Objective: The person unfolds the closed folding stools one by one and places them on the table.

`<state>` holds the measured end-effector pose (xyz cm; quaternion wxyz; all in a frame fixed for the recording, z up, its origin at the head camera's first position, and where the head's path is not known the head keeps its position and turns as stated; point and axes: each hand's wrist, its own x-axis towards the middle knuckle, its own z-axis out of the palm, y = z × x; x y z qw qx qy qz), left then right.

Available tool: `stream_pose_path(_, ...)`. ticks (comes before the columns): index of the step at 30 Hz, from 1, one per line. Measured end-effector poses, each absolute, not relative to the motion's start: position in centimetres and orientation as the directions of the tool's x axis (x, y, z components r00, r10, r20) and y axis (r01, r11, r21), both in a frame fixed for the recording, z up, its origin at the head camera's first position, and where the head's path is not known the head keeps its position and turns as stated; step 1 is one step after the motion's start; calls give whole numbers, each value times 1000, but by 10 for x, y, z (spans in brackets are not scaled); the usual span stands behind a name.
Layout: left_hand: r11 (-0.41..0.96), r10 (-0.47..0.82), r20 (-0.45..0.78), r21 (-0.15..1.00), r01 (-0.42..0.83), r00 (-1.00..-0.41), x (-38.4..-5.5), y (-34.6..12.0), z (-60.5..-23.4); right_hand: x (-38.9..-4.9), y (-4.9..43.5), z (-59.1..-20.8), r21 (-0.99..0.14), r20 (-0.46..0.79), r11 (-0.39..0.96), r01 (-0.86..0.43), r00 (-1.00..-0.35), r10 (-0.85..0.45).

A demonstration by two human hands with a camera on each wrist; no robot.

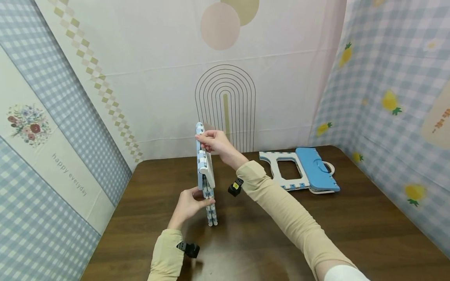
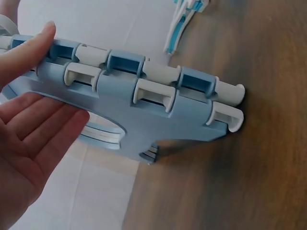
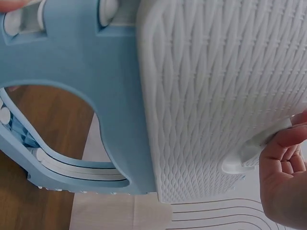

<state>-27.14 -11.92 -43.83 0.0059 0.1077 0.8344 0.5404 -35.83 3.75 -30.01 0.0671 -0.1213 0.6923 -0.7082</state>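
Note:
A folding stool [image 1: 202, 162], folded flat and seen edge-on, stands upright over the table in the head view. My left hand [image 1: 186, 205] holds its lower leg section, the thumb over the hinged edge and the fingers along the blue leg panel [image 2: 163, 127]. Higher up, my right hand [image 1: 219, 144] grips the stool near its top. In the right wrist view, that hand's curled fingers [image 3: 283, 148] sit at the handle slot of the white woven-textured seat [image 3: 206, 96]. Blue and white hinge knuckles [image 2: 158, 72] run along the edge in the left wrist view.
A second folding stool [image 1: 321, 173], with a blue seat and white legs, lies flat at the back right of the brown wooden table [image 1: 253, 242]. Patterned cloth [image 1: 158, 97] hangs behind the table and along both sides.

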Motion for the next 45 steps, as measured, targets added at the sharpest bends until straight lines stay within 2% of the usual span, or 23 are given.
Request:
stream_pose_path(10, 365, 190, 94, 917, 159, -977, -271, -121, -440, -358, 36, -304, -996, 76, -57, -63, -958, -276)
stream_pose_path(21, 271, 148, 85, 955, 123, -985, -269, -120, -460, -358, 35, -304, -998, 51, -56, -35, -946, -320)
stream_pose_path(31, 305, 147, 61, 947, 104, -987, -251, -116, -427, -357, 36, -302, -996, 77, -62, -61, -949, -305)
stream_pose_path(40, 285, 134, 90, 950, 125, -987, -266, -116, -457, -350, 38, -300, -998, 63, 14, -68, -973, -223)
stream_pose_path(45, 293, 128, 97, 947, 131, -987, -268, -118, -463, -349, 37, -302, -998, 42, 35, -50, -979, -200)
